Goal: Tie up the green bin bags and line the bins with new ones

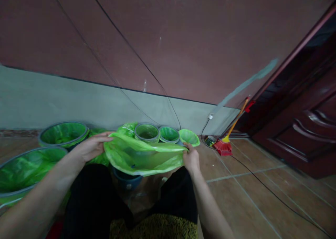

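Note:
Both of my hands hold a bright green plastic bag (143, 157) stretched open between them above my knees. My left hand (91, 146) grips its left edge, fingers pointing right over the rim. My right hand (191, 159) pinches the bag's right edge. Below the bag stands a small dark blue bin (127, 180), mostly hidden by the plastic. My black trouser legs fill the bottom of the view.
Several bins lined with green bags stand along the wall: two large ones (63, 133) (25, 170) at left, smaller ones (147, 132) (169, 134) behind the bag. A red and yellow broom (226, 141) leans by a dark wooden door (301, 127). Cables cross the tiled floor (249, 193).

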### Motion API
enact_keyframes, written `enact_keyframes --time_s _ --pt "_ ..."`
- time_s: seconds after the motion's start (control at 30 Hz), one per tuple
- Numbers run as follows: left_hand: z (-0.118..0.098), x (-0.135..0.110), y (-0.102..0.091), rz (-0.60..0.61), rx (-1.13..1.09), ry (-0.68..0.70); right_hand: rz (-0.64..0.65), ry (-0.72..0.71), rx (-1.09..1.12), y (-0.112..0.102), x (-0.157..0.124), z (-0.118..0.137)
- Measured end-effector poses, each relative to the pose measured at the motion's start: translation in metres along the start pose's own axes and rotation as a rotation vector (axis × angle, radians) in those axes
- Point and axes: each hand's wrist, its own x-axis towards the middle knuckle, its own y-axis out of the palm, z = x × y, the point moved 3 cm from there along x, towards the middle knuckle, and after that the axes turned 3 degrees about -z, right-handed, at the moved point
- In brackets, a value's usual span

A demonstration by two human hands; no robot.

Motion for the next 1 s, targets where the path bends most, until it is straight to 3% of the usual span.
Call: enact_keyframes --time_s 0.1,0.2,0.27,0.3,0.33,0.37,0.43,0.47,0.53,0.6,0.7,0.77,0.83,0.87,0.93,1.0 --pt "-0.045 -0.023 0.0 -0.117 -0.021 0.12 -0.146 -0.001 0.203 -0.034 0.012 0.026" --pt "-0.069 -0.049 -0.008 -0.36 0.112 0.276 -0.393 -0.112 0.361 -0.065 0.002 0.042" --pt "-0.066 -0.059 -0.018 -0.609 0.286 0.5 -0.556 -0.209 0.375 -0.071 -0.02 0.039" --pt "-0.057 -0.061 -0.023 -0.757 0.413 0.629 -0.577 -0.245 0.356 -0.066 -0.033 0.033" --pt "-0.042 -0.058 -0.028 -0.826 0.568 0.708 -0.485 -0.264 0.323 -0.055 -0.046 0.025" --pt "-0.024 -0.049 -0.031 -0.79 0.728 0.7 -0.301 -0.246 0.287 -0.038 -0.058 0.015" --pt "0.016 -0.026 -0.038 -0.671 0.912 0.508 0.084 -0.113 0.194 -0.002 -0.078 -0.007" --pt "0.029 -0.017 -0.041 -0.649 0.938 0.467 0.139 -0.009 0.149 0.009 -0.084 -0.017" --pt "0.037 -0.008 -0.042 -0.713 0.93 0.399 0.125 0.103 0.118 0.016 -0.083 -0.023" --pt "0.024 -0.008 -0.036 -0.758 0.911 0.367 0.034 0.15 0.138 0.005 -0.069 -0.015" --pt "-0.007 -0.017 -0.022 -0.8 0.805 0.452 -0.193 0.075 0.183 -0.022 -0.043 0.011" --pt "-0.013 -0.021 -0.017 -0.83 0.738 0.565 -0.344 -0.045 0.208 -0.031 -0.039 0.022" --pt "0.001 -0.018 -0.019 -0.807 0.797 0.566 -0.34 -0.096 0.213 -0.022 -0.047 0.017" --pt "0.014 -0.014 -0.023 -0.768 0.868 0.501 -0.272 -0.065 0.201 -0.012 -0.052 0.008" --pt "0.044 -0.001 -0.035 -0.637 0.922 0.291 -0.147 0.169 0.14 0.008 -0.063 -0.019" --pt "0.061 0.007 -0.048 -0.649 0.835 0.275 -0.162 0.313 0.116 0.019 -0.069 -0.041"
